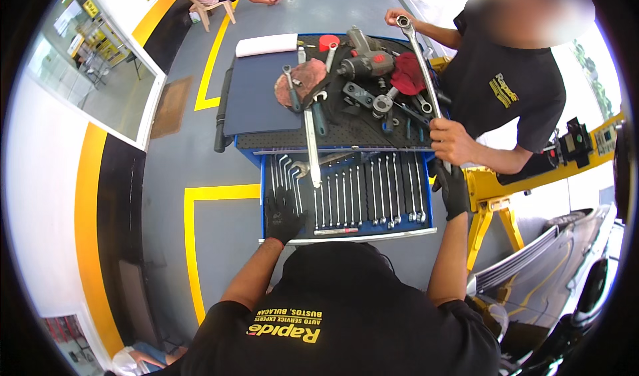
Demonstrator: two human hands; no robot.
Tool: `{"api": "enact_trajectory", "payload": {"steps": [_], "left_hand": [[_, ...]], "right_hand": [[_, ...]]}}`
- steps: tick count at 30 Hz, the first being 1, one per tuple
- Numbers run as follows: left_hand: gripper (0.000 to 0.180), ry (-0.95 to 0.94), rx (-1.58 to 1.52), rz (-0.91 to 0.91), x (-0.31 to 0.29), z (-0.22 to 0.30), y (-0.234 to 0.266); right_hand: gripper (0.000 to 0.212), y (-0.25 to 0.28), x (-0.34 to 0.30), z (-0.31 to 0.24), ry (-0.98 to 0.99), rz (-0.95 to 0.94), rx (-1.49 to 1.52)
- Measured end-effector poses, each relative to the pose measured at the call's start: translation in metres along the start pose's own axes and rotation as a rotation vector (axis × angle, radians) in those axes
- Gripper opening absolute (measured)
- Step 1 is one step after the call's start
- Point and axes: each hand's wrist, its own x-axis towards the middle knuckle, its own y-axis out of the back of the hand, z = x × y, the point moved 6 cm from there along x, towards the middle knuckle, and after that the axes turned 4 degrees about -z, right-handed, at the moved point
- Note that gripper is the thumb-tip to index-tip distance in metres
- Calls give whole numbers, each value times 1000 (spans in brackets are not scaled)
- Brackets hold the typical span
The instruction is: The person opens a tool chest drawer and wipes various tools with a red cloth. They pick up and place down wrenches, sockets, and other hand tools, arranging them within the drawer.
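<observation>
My left hand (285,214), in a black glove, lies with fingers stretched and spread over the left end of an open blue tool drawer (426,228). Beneath and beside it are offset ring wrenches (293,175); rows of combination wrenches (383,188) fill the rest. At the drawer's right edge, my right hand (454,193), also gloved, appears closed around the lower end of a long box-end wrench (421,63). A co-worker's bare hand (454,141) grips the same wrench just above my glove. The co-worker's other hand (399,18) is near its ring end.
On the cart top (266,96) lie an impact wrench (366,63), a red cloth (408,74), a pink rag (303,82) and loose tools. A long steel bar (311,146) overhangs the drawer. Right stands a yellow metal frame (489,193); someone sits on a chair (210,10) far off.
</observation>
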Motion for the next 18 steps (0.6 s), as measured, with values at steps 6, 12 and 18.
{"api": "enact_trajectory", "payload": {"steps": [6,12,18], "left_hand": [[95,-42,-5,39,3,9,2],[97,-30,-57,-4,6,14,-3],[93,-57,-1,79,2,10,0]], "right_hand": [[54,31,-16,-19,-93,240,-643],[53,-42,-50,70,5,-261,-592],[79,-94,-38,-75,352,-433,-112]]}}
